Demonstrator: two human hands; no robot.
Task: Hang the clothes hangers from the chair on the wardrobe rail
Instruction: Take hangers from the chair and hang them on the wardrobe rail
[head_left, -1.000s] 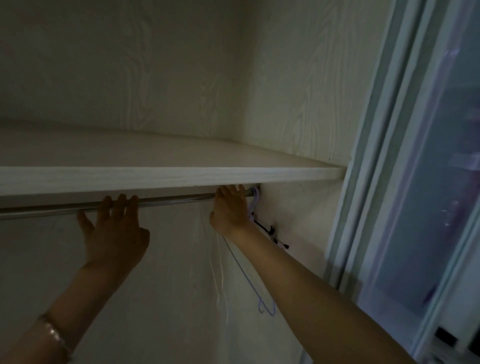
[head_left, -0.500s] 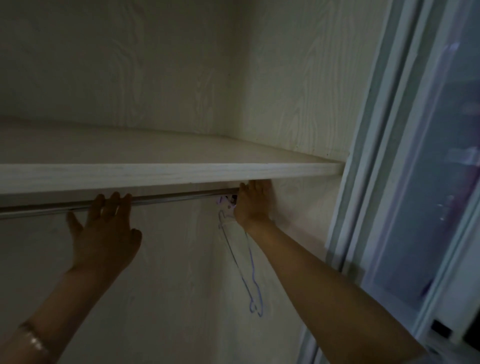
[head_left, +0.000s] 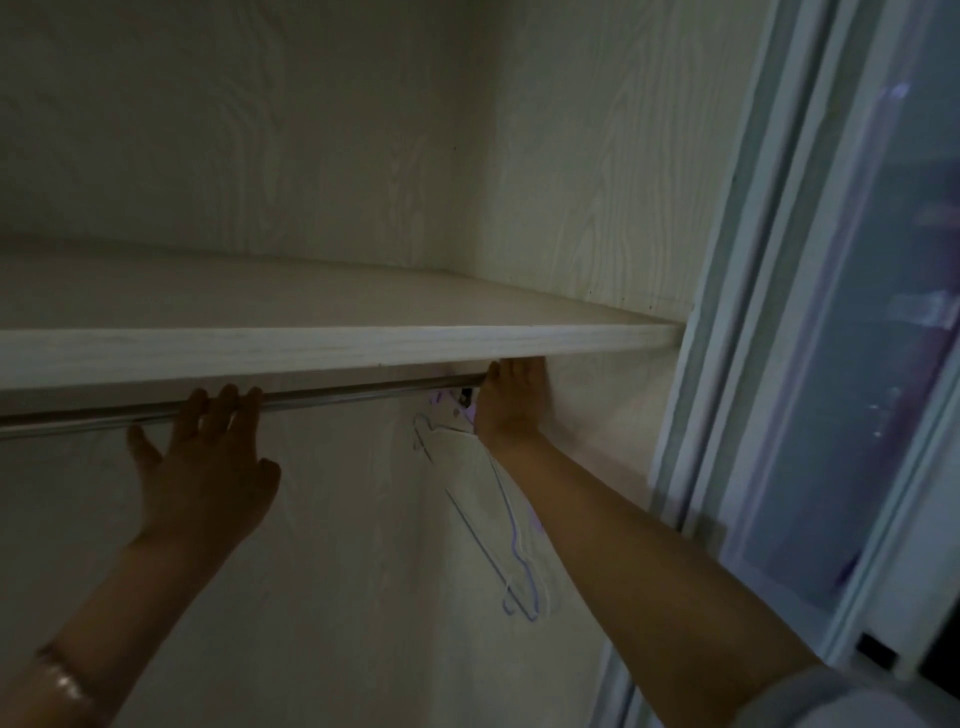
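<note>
We see the left hand (head_left: 202, 467) spread flat, its straight fingers resting on the metal rail (head_left: 337, 397) under the shelf (head_left: 337, 348) and gripping nothing. The right hand (head_left: 511, 402) reaches the rail's right end, but its fingertips are hidden behind the shelf edge, so we cannot tell whether it grips anything. The thin wire hangers (head_left: 514, 545) dangle from the rail just left of that hand, slanting down beside the forearm.

Pale wooden shelf (head_left: 332, 353), sliding glass door (head_left: 831, 364)
</note>
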